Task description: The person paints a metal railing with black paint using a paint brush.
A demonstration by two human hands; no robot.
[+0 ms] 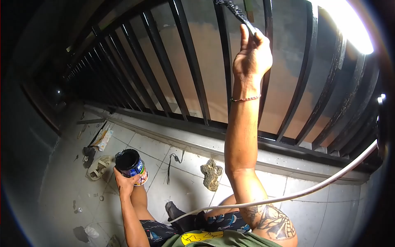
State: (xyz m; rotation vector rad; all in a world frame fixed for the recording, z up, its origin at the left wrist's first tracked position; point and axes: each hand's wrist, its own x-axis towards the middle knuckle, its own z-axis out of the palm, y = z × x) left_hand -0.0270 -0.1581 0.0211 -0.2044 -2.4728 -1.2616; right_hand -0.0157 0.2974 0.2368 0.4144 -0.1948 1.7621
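Observation:
My right hand (252, 55) is raised at the upper middle, its fingers closed round the handle of a paint brush (236, 12) coated in black. The brush is beside a black bar of the metal railing (191, 61). Lower left, my left hand (124, 180) grips an open paint can (131, 164) by its side. The can has a blue and white label, and its inside and rim are black.
A bright lamp (347, 24) shines at the upper right. A white hose (312, 190) curves across the lower right. On the tiled floor (156, 154) lie a stained cloth (212, 175), a black strip (168, 168), a pale bag (98, 168) and scraps. A ledge runs below the railing.

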